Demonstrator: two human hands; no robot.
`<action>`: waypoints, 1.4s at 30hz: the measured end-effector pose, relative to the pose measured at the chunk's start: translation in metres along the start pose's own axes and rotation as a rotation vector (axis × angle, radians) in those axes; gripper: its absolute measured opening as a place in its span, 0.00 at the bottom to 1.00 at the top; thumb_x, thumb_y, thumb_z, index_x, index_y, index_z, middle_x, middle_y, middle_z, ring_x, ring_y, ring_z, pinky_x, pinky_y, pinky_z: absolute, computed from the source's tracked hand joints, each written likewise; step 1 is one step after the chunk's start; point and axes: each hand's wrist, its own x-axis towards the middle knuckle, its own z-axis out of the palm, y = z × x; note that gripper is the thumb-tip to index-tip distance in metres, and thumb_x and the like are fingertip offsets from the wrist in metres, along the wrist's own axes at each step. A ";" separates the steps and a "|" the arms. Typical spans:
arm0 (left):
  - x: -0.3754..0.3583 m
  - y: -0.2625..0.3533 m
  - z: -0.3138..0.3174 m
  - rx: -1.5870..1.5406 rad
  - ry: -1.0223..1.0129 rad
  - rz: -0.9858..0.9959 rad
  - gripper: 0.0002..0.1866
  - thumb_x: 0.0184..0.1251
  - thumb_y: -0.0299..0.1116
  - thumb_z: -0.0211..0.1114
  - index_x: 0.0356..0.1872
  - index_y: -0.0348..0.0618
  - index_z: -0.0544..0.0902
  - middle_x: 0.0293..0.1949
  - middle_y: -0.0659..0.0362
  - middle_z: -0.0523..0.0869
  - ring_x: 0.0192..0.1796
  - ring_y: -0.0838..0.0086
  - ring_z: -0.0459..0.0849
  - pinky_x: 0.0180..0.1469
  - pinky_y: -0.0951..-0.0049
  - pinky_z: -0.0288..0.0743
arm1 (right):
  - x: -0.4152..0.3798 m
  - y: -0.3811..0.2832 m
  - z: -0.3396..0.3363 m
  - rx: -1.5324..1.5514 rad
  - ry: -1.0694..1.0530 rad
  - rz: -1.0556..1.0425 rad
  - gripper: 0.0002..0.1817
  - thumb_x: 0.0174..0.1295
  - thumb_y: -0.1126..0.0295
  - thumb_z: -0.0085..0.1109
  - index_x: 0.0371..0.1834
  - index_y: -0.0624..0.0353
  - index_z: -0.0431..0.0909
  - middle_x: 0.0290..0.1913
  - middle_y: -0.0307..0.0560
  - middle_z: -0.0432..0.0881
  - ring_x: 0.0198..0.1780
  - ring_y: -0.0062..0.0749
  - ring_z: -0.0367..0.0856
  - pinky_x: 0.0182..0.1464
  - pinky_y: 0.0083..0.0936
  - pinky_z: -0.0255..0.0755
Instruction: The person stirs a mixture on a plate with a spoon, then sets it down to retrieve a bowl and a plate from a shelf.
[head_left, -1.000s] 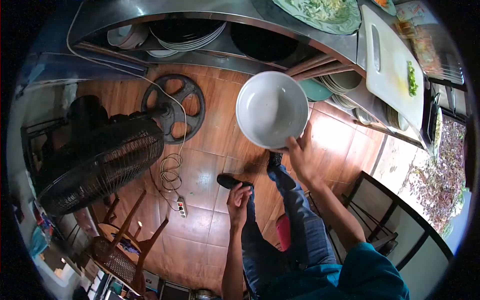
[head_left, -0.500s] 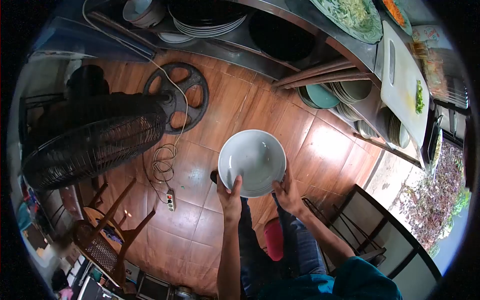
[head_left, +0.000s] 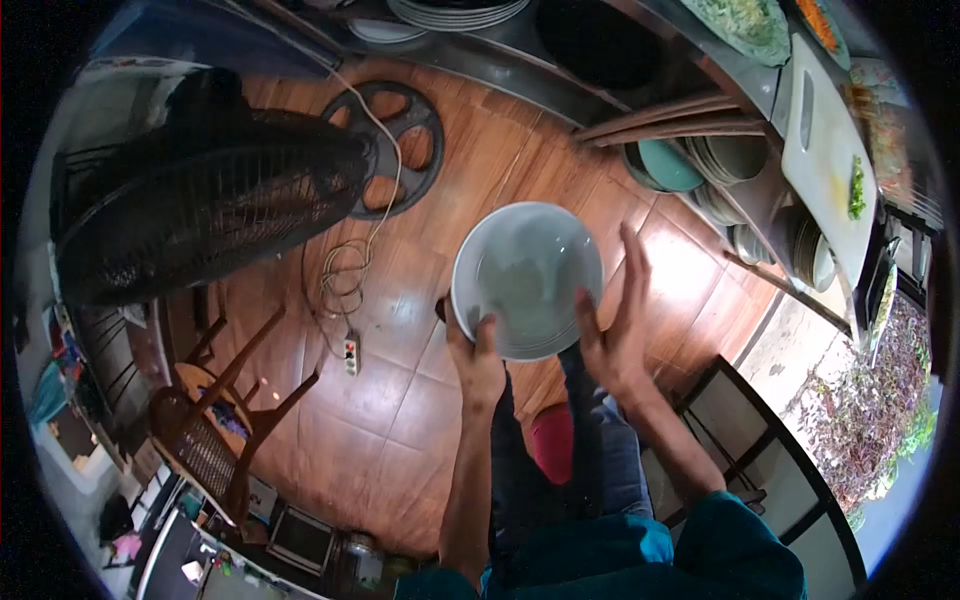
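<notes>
A white round bowl (head_left: 527,285) is in front of my body, above the tiled floor, with its inside facing me. My left hand (head_left: 478,362) grips its lower left edge, thumb over the rim and the other fingers mostly hidden behind. At the right side of the bowl, my right hand (head_left: 617,338) has its fingers stretched upward and apart from the wall. Its thumb tip overlaps the bowl's right rim in this view.
A large black fan (head_left: 215,205) lies to the left, near a coiled cable with a power strip (head_left: 351,355). A wooden chair (head_left: 215,410) is below it. Shelves at upper right hold stacked plates (head_left: 730,155), with a white cutting board (head_left: 828,150) above.
My right hand has loosened from the bowl's rim and its fingers have spread upward. The bowl stays in my left hand, slightly tilted. The whole view has shifted.
</notes>
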 end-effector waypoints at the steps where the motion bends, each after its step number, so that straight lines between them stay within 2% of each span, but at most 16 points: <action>1: 0.003 0.008 0.002 0.005 -0.023 0.040 0.23 0.62 0.26 0.51 0.60 0.33 0.66 0.51 0.51 0.75 0.53 0.65 0.73 0.57 0.67 0.66 | 0.007 -0.004 -0.006 -0.015 -0.013 -0.082 0.33 0.63 0.75 0.52 0.70 0.66 0.50 0.69 0.65 0.54 0.69 0.54 0.58 0.64 0.42 0.62; 7: -0.002 0.031 0.007 -0.058 -0.066 0.086 0.27 0.72 0.46 0.50 0.62 0.35 0.64 0.54 0.48 0.72 0.55 0.64 0.71 0.58 0.65 0.65 | 0.022 -0.027 -0.013 -0.010 -0.343 -0.307 0.30 0.60 0.75 0.52 0.67 0.66 0.58 0.68 0.63 0.57 0.69 0.55 0.57 0.67 0.45 0.57; 9: -0.010 0.044 0.009 -0.054 -0.063 0.097 0.29 0.71 0.49 0.50 0.62 0.34 0.64 0.54 0.49 0.72 0.56 0.64 0.71 0.58 0.65 0.65 | 0.014 -0.026 0.001 -0.249 -0.405 -0.333 0.29 0.62 0.74 0.49 0.68 0.65 0.58 0.69 0.63 0.57 0.70 0.56 0.55 0.70 0.46 0.51; 11: -0.017 0.052 0.010 -0.046 -0.059 0.107 0.32 0.71 0.52 0.51 0.62 0.34 0.63 0.55 0.49 0.72 0.58 0.65 0.71 0.59 0.65 0.65 | 0.006 -0.030 0.002 -0.264 -0.386 -0.420 0.26 0.61 0.74 0.50 0.65 0.63 0.63 0.68 0.61 0.60 0.69 0.52 0.59 0.69 0.46 0.53; 14: -0.025 0.057 0.004 -0.153 -0.050 0.070 0.33 0.71 0.55 0.48 0.62 0.34 0.62 0.55 0.49 0.72 0.58 0.65 0.71 0.58 0.66 0.66 | -0.001 -0.045 -0.025 -0.057 -0.787 -0.368 0.21 0.58 0.72 0.53 0.57 0.63 0.70 0.61 0.60 0.70 0.59 0.50 0.72 0.65 0.48 0.59; 18: -0.033 0.058 -0.008 -0.096 -0.073 0.134 0.34 0.71 0.57 0.47 0.62 0.34 0.62 0.56 0.49 0.71 0.58 0.64 0.71 0.58 0.66 0.67 | -0.009 -0.058 -0.032 0.015 -0.683 -0.390 0.23 0.58 0.72 0.54 0.58 0.61 0.70 0.60 0.61 0.71 0.59 0.51 0.72 0.63 0.46 0.61; 20: -0.039 0.067 -0.006 -0.128 -0.076 0.177 0.34 0.71 0.57 0.47 0.62 0.34 0.62 0.56 0.49 0.70 0.58 0.63 0.71 0.58 0.65 0.66 | -0.002 -0.065 -0.023 -0.218 -0.291 -0.490 0.21 0.58 0.72 0.54 0.56 0.62 0.71 0.55 0.61 0.75 0.57 0.51 0.74 0.62 0.44 0.63; 21: -0.045 0.072 -0.004 -0.063 -0.056 0.252 0.33 0.71 0.56 0.47 0.62 0.34 0.62 0.56 0.48 0.70 0.58 0.63 0.71 0.59 0.65 0.65 | -0.005 -0.069 -0.023 -0.215 -0.281 -0.514 0.21 0.58 0.72 0.54 0.56 0.62 0.71 0.55 0.61 0.75 0.57 0.51 0.74 0.62 0.44 0.63; 23: -0.053 0.085 -0.008 -0.002 -0.023 0.355 0.33 0.71 0.55 0.47 0.62 0.34 0.62 0.57 0.48 0.70 0.58 0.62 0.71 0.59 0.64 0.65 | -0.020 -0.078 -0.027 -0.271 -0.329 -0.491 0.20 0.60 0.70 0.54 0.56 0.63 0.72 0.53 0.61 0.76 0.57 0.52 0.74 0.61 0.42 0.64; 24: -0.058 0.090 -0.011 0.056 -0.017 0.391 0.33 0.71 0.54 0.47 0.63 0.33 0.63 0.57 0.47 0.70 0.59 0.62 0.70 0.60 0.64 0.64 | -0.027 -0.077 -0.036 -0.171 -0.557 -0.350 0.21 0.59 0.71 0.54 0.56 0.63 0.71 0.55 0.61 0.74 0.58 0.53 0.72 0.60 0.43 0.65; 27: -0.072 0.092 -0.024 0.168 0.038 0.521 0.33 0.70 0.52 0.49 0.63 0.33 0.64 0.55 0.46 0.71 0.58 0.61 0.71 0.59 0.62 0.64 | -0.035 -0.093 -0.061 0.127 -0.552 -0.228 0.22 0.58 0.74 0.55 0.58 0.62 0.70 0.54 0.61 0.74 0.57 0.55 0.72 0.60 0.43 0.65; 32: -0.100 0.113 -0.033 0.292 0.028 0.704 0.32 0.62 0.47 0.58 0.61 0.34 0.67 0.47 0.45 0.74 0.49 0.56 0.73 0.52 0.60 0.66 | -0.064 -0.101 -0.050 -0.099 -0.369 -0.441 0.37 0.49 0.83 0.50 0.67 0.71 0.53 0.69 0.74 0.51 0.69 0.65 0.53 0.69 0.48 0.50; 34: -0.107 0.125 -0.032 0.311 0.050 0.793 0.34 0.52 0.43 0.66 0.59 0.35 0.70 0.43 0.46 0.73 0.45 0.54 0.73 0.48 0.59 0.67 | -0.095 -0.112 -0.048 -0.025 -0.496 -0.309 0.34 0.47 0.86 0.49 0.64 0.73 0.59 0.64 0.75 0.60 0.67 0.61 0.59 0.67 0.47 0.56; 38: -0.113 0.149 -0.059 0.268 0.045 0.906 0.32 0.52 0.44 0.68 0.56 0.35 0.74 0.39 0.49 0.72 0.43 0.58 0.72 0.48 0.62 0.66 | -0.118 -0.125 -0.078 0.365 -0.736 -0.163 0.27 0.51 0.85 0.51 0.59 0.72 0.67 0.57 0.66 0.71 0.63 0.49 0.69 0.64 0.37 0.63; 39: -0.118 0.154 -0.066 0.263 0.052 0.890 0.32 0.52 0.44 0.68 0.56 0.35 0.74 0.39 0.49 0.72 0.43 0.58 0.72 0.48 0.62 0.66 | -0.121 -0.153 -0.082 0.701 -0.546 0.147 0.25 0.53 0.84 0.52 0.58 0.69 0.70 0.56 0.58 0.74 0.61 0.39 0.71 0.62 0.29 0.63; 42: -0.127 0.170 -0.083 0.208 0.020 0.950 0.33 0.51 0.45 0.68 0.56 0.35 0.74 0.39 0.49 0.71 0.42 0.59 0.71 0.48 0.62 0.66 | -0.112 -0.187 -0.074 0.303 -0.144 -0.070 0.23 0.52 0.82 0.56 0.56 0.67 0.72 0.56 0.57 0.74 0.61 0.41 0.71 0.62 0.31 0.65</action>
